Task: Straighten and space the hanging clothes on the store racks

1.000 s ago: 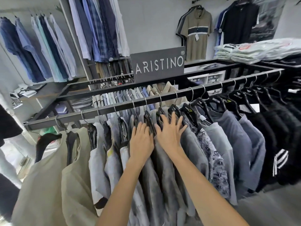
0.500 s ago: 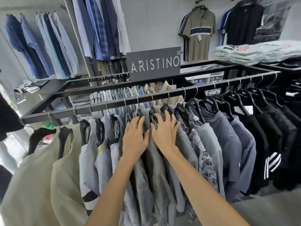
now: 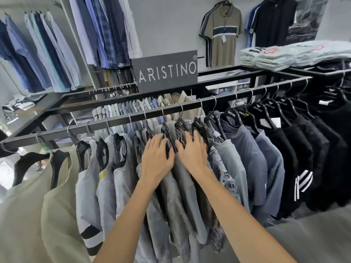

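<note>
A black rail (image 3: 117,121) runs across the view, hung with shirts on black hangers. Beige tops (image 3: 28,205) hang at the left, pale grey shirts (image 3: 117,179) in the middle, blue-grey shirts (image 3: 247,152) and black tops (image 3: 307,141) to the right. My left hand (image 3: 156,160) lies with straight fingers on the shoulders of the grey shirts. My right hand (image 3: 192,153) rests beside it, fingers spread over a grey shirt and the hanger tops. The two hands almost touch at a narrow gap between hangers.
A grey ARISTINO sign (image 3: 167,72) stands on the rack's top frame. A second rail behind holds folded-looking pale shirts (image 3: 129,109). Folded packs (image 3: 284,56) lie on a shelf at the right. Shirts (image 3: 38,54) hang on the wall at the left, polos (image 3: 224,35) at the back.
Both hands have stayed flat on the grey shirts, sliding slightly left along the rail. The view has shifted with them, and the hangers under the hands sit closer together.
</note>
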